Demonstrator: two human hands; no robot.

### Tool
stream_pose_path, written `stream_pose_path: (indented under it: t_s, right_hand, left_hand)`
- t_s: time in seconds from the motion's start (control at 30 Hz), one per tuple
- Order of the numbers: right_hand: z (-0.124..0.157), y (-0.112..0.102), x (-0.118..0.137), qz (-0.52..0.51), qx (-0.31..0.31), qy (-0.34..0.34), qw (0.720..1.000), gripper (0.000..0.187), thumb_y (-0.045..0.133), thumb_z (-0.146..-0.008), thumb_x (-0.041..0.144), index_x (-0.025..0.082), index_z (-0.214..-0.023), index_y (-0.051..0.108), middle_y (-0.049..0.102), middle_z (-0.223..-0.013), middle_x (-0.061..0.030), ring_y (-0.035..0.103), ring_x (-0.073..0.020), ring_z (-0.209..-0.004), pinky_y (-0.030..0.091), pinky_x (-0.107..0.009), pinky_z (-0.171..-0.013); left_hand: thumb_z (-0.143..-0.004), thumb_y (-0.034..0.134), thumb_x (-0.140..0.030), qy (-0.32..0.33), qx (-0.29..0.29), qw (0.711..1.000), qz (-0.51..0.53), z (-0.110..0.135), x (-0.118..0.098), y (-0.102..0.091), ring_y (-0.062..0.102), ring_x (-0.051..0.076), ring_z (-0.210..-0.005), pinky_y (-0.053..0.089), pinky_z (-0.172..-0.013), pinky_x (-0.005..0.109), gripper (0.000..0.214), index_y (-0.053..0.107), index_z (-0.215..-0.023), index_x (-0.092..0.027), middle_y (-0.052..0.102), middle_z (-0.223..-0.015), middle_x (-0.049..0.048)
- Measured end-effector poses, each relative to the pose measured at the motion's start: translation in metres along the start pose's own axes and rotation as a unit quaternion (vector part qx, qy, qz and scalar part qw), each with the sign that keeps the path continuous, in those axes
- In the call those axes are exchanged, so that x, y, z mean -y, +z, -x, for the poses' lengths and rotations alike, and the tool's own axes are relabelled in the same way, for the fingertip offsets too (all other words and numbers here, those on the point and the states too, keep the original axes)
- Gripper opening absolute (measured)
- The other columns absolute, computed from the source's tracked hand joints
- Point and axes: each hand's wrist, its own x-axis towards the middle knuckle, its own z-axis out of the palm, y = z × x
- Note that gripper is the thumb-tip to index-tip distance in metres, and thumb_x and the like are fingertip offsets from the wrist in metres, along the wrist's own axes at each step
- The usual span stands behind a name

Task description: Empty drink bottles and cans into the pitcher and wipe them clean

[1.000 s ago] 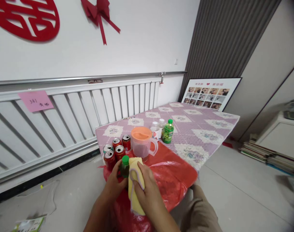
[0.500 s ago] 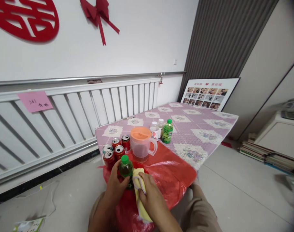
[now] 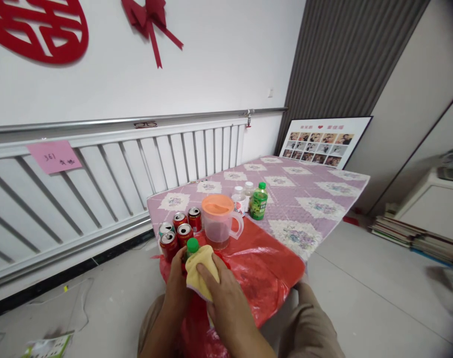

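My left hand (image 3: 178, 278) is wrapped round a green-capped plastic bottle (image 3: 192, 245), which stands upright close to me. My right hand (image 3: 226, 293) grips a yellow cloth (image 3: 203, 271) and presses it against the bottle's near side, hiding most of the bottle. Just behind the bottle is a clear plastic pitcher (image 3: 217, 231) with an orange lid. Several opened drink cans (image 3: 184, 232) are grouped to the left of the pitcher. A red plastic sheet (image 3: 259, 268) lies under the bottle and the pitcher.
Beyond the pitcher stand a green-labelled bottle (image 3: 258, 203) and two white-capped bottles (image 3: 238, 199). They are on a table with a purple patterned tablecloth (image 3: 282, 194). A white radiator (image 3: 196, 154) runs along the wall behind, and a photo board (image 3: 323, 141) leans at the far right.
My right hand has moved the yellow cloth up and left, from beside the bottle onto its front. My left hand still holds the bottle.
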Motion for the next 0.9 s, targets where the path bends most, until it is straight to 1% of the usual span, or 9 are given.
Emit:
stream_pose_path:
  t_s: [0.1,0.17,0.27,0.4,0.47,0.57,0.7,0.8,0.9]
  right_hand:
    - [0.005,0.001,-0.012,-0.025,-0.013,0.013,1.0,0.072,0.055,-0.071,0.0,0.03,-0.136,0.05,0.04,-0.149,-0.0124,0.046,-0.0312,-0.131,0.045,-0.048,-0.103]
    - [0.009,0.003,-0.02,-0.059,-0.014,0.023,0.998,0.064,0.051,-0.075,0.003,0.024,-0.136,0.049,0.047,-0.143,-0.0128,0.048,-0.0261,-0.13,0.043,-0.043,-0.105]
    - [0.012,0.011,-0.032,-0.108,0.025,0.074,0.991,0.064,0.048,-0.074,0.003,0.019,-0.136,0.046,0.052,-0.139,-0.0135,0.049,-0.0234,-0.13,0.038,-0.04,-0.11]
    - [0.008,0.023,-0.042,-0.183,0.052,0.143,0.971,0.065,0.05,-0.075,0.01,0.011,-0.139,0.041,0.051,-0.14,-0.0166,0.047,-0.0244,-0.132,0.034,-0.041,-0.112]
    - [0.003,0.025,-0.042,-0.224,0.04,0.15,0.962,0.063,0.05,-0.076,0.013,0.013,-0.139,0.041,0.051,-0.14,-0.0151,0.046,-0.0234,-0.132,0.033,-0.042,-0.113]
    - [-0.004,0.018,-0.034,-0.259,-0.007,0.141,0.956,0.063,0.05,-0.079,0.017,0.016,-0.141,0.039,0.047,-0.145,-0.0135,0.042,-0.0225,-0.136,0.031,-0.043,-0.114]
    - [-0.013,-0.003,-0.013,-0.26,-0.074,0.073,0.96,0.061,0.05,-0.083,0.02,0.02,-0.143,0.038,0.043,-0.146,-0.012,0.041,-0.0214,-0.136,0.034,-0.041,-0.113]
    - [-0.021,-0.009,-0.01,-0.249,-0.078,0.04,0.964,0.059,0.052,-0.083,0.02,0.022,-0.141,0.041,0.045,-0.145,-0.0108,0.043,-0.0217,-0.134,0.035,-0.04,-0.111]
    - [-0.025,0.001,-0.024,-0.247,-0.05,0.079,0.964,0.06,0.05,-0.081,0.017,0.019,-0.14,0.043,0.051,-0.141,-0.0114,0.047,-0.0228,-0.132,0.037,-0.042,-0.11]
  left_hand:
    - [-0.067,0.073,-0.024,0.0,0.049,0.998,-0.042,-0.001,-0.003,-0.006,0.065,0.025,-0.105,0.053,-0.091,0.04,0.07,0.045,-0.131,-0.022,0.058,-0.129,0.0112]
    - [-0.068,0.07,-0.022,0.013,0.061,0.997,-0.053,-0.003,-0.001,-0.009,0.062,0.025,-0.112,0.051,-0.096,0.041,0.069,0.042,-0.131,-0.022,0.056,-0.131,0.0112]
    - [-0.07,0.065,-0.02,0.026,0.081,0.996,-0.023,-0.005,0.003,-0.01,0.058,0.025,-0.119,0.046,-0.103,0.043,0.063,0.041,-0.129,-0.022,0.055,-0.132,0.0114]
    - [-0.071,0.064,-0.02,0.019,0.085,0.996,0.007,-0.004,0.008,-0.008,0.06,0.024,-0.116,0.049,-0.1,0.042,0.061,0.039,-0.127,-0.022,0.056,-0.128,0.0121]
    - [-0.071,0.066,-0.019,0.021,0.063,0.998,-0.013,-0.003,0.009,-0.006,0.061,0.024,-0.114,0.05,-0.099,0.042,0.063,0.04,-0.127,-0.021,0.056,-0.126,0.0119]
    - [-0.07,0.069,-0.021,0.026,0.042,0.998,-0.031,-0.001,0.011,-0.005,0.062,0.025,-0.112,0.053,-0.094,0.041,0.071,0.038,-0.134,-0.022,0.055,-0.127,0.0121]
    - [-0.07,0.071,-0.024,0.024,0.046,0.998,-0.039,-0.001,0.012,-0.005,0.063,0.027,-0.11,0.055,-0.091,0.042,0.07,0.044,-0.134,-0.022,0.053,-0.131,0.013]
    - [-0.07,0.07,-0.023,0.013,0.055,0.997,-0.044,-0.001,0.01,-0.006,0.064,0.026,-0.107,0.055,-0.089,0.041,0.069,0.044,-0.134,-0.022,0.055,-0.13,0.0128]
    - [-0.07,0.069,-0.022,0.012,0.048,0.998,-0.048,0.0,0.005,-0.006,0.065,0.025,-0.105,0.054,-0.091,0.041,0.067,0.044,-0.133,-0.021,0.057,-0.127,0.0115]
